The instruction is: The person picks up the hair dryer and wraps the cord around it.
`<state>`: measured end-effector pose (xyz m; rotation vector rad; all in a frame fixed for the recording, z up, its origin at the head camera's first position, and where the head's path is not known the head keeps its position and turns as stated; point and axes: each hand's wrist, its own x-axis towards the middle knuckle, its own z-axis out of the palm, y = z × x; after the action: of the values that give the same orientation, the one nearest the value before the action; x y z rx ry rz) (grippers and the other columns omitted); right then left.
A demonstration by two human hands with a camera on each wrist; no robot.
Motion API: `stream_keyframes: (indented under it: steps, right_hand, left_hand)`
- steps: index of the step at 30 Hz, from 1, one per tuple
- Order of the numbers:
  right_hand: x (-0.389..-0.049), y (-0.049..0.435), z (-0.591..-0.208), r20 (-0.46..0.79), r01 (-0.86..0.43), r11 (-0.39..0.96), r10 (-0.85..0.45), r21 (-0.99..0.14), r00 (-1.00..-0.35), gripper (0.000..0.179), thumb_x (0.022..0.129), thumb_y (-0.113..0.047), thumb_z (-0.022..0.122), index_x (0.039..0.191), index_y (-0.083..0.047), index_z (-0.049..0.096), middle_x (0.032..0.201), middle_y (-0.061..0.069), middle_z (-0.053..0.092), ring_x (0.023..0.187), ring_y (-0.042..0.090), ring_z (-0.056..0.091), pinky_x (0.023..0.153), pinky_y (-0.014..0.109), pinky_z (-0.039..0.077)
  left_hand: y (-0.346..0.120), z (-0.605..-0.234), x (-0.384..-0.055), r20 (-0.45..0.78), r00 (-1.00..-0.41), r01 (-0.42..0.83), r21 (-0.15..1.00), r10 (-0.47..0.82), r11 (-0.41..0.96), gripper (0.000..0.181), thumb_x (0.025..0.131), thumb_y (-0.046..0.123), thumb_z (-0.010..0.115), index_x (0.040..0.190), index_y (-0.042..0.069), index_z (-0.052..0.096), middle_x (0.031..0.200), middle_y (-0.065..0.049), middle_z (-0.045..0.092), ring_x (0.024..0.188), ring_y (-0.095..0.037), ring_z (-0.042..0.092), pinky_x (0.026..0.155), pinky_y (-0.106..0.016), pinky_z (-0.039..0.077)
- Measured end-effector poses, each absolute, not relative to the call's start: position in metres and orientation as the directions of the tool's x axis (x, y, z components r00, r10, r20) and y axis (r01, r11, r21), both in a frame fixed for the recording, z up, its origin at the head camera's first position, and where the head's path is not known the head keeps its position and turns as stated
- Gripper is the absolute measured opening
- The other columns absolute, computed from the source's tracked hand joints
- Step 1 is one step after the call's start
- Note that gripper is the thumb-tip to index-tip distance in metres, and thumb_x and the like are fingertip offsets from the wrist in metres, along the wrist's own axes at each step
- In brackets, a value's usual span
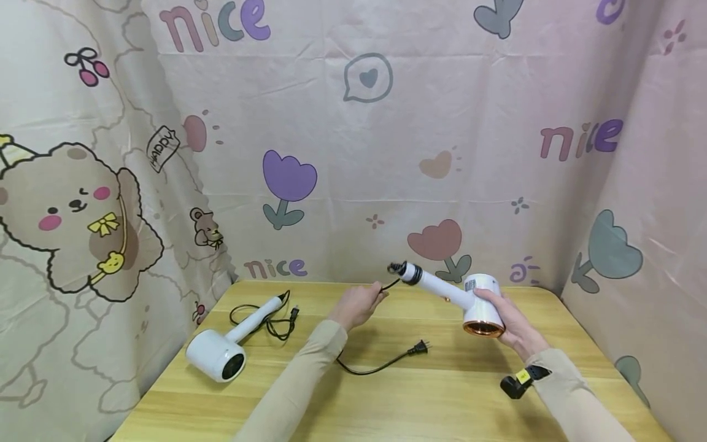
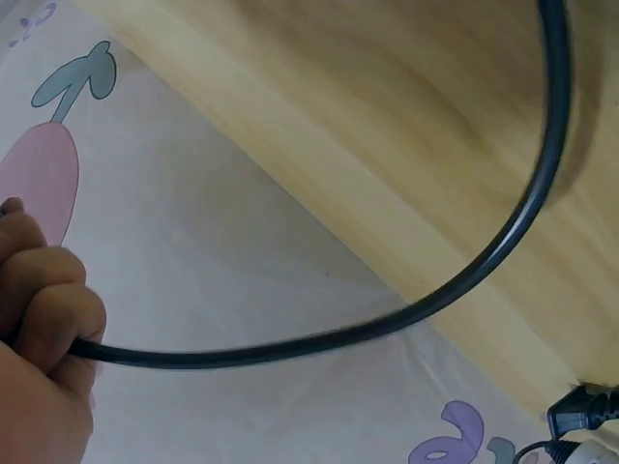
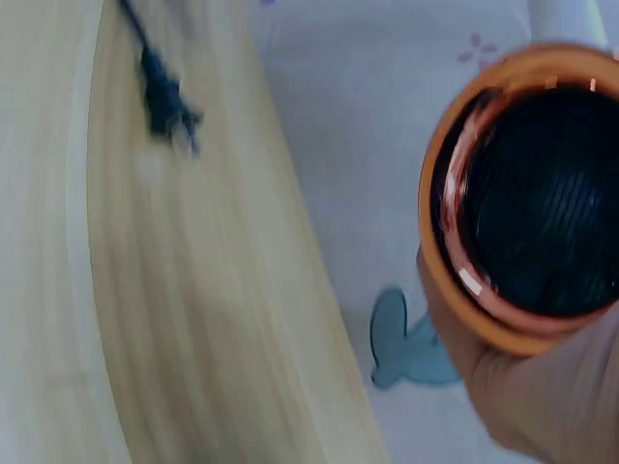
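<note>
The right hand (image 1: 512, 322) curls its fingers round the smooth, drum-shaped head of a copper-rimmed white hair dryer (image 1: 468, 299), up above the wood-grain table (image 1: 397, 405). The left hand (image 1: 358, 306) has its fingers bunched tight, pinching a shiny black cord (image 2: 261, 352). Another white dryer (image 1: 212, 355) lies left.

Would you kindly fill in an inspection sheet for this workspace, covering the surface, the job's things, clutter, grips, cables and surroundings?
Surface: light wood-grain table.
Job's things: copper-rimmed white hair dryer, held above the table; its black cord.
Clutter: nothing seen beyond a second hair dryer, lying at the table's left.
Grips: left grip holds the black cord; right grip holds the copper-rimmed white hair dryer by its head.
Cables: black cord ends in a plug connected to nothing; the other cord lies looped beside the second hair dryer's handle.
Surroundings: printed fabric behind and at both sides.
</note>
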<state>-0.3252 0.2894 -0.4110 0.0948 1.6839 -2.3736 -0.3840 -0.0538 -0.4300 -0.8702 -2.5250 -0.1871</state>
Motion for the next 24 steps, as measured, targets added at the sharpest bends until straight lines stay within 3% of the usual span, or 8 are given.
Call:
stream_keyframes:
  steps: [4,8,16,24]
  right_hand:
    - [-0.328,0.282,-0.404,-0.279,0.308,-0.445,-0.132,-0.841,-0.951,0.061,0.097,-0.036,0.060,0.139,-0.017,0.021,0.114,0.001,0.052,0.094,0.012,0.063,0.092,0.030,0.055]
    - [-0.329,0.276,-0.399,-0.322,0.304,-0.457,-0.040,-0.836,-0.946,0.067,0.093,-0.036,0.066,0.139,-0.017,0.022,0.121,0.003,0.041,0.091,0.011,0.061,0.092,0.028,0.055]
    - [-0.329,0.268,-0.406,-0.216,0.153,-0.209,0.324,-0.966,-0.921,0.092,0.086,-0.036,0.075,0.149,-0.003,0.017,0.116,0.006,0.048,0.078,0.006,0.060,0.074,0.023,0.057]
    - [-0.328,0.262,-0.405,-0.021,0.054,0.051,0.497,-0.997,-0.867,0.098,0.082,-0.037,0.079,0.154,-0.011,0.017,0.137,0.010,0.042,0.101,0.016,0.054,0.069,0.015,0.052]
  left_hand:
    - [-0.047,-0.429,-0.383,0.484,-0.695,0.592,-0.032,0.531,0.805,0.027,0.104,0.035,0.046,0.090,0.012,0.049,0.059,0.000,0.056,0.057,-0.023,0.064,0.050,-0.039,0.051]
    - [-0.041,-0.429,-0.380,0.470,-0.706,0.571,-0.063,0.529,0.819,0.028,0.104,0.035,0.046,0.087,0.013,0.051,0.056,0.002,0.054,0.053,-0.019,0.061,0.047,-0.035,0.049]
    - [-0.031,-0.432,-0.371,0.375,-0.725,0.603,-0.061,0.578,0.796,0.034,0.105,0.039,0.041,0.084,0.017,0.056,0.059,0.006,0.053,0.055,-0.012,0.058,0.051,-0.030,0.051]
    - [-0.026,-0.430,-0.364,0.395,-0.693,0.639,-0.052,0.603,0.768,0.034,0.105,0.036,0.042,0.083,0.017,0.058,0.060,0.007,0.053,0.055,-0.009,0.056,0.052,-0.026,0.049]
